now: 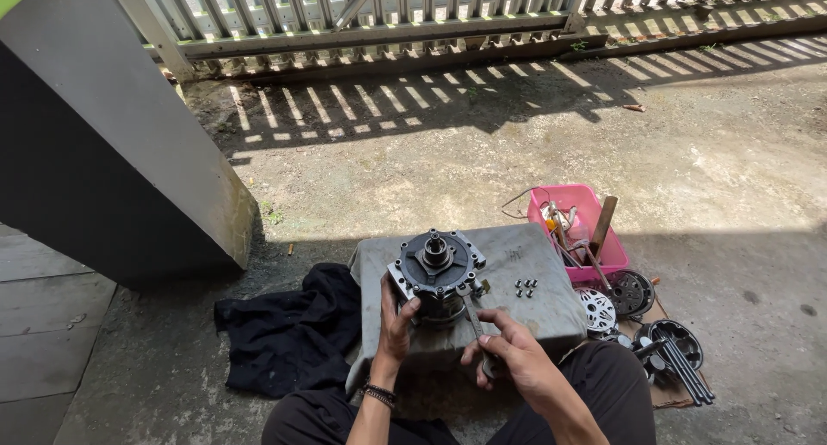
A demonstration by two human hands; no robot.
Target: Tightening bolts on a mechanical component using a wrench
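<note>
A round dark metal compressor-like unit (435, 273) with a central hub stands on a grey stone block (525, 268). My left hand (396, 320) grips its near left side. My right hand (508, 350) holds a slim metal wrench (475, 318) whose head reaches the unit's right edge. Several small bolts (525, 287) lie loose on the block to the right of the unit.
A pink plastic basket (575, 230) of tools and wires stands right of the block. Round metal discs (616, 300) and long dark rods (685, 367) lie on cardboard at the right. A black cloth (293, 329) lies on the left. A grey wall (112, 152) and a metal fence (362, 14) stand beyond.
</note>
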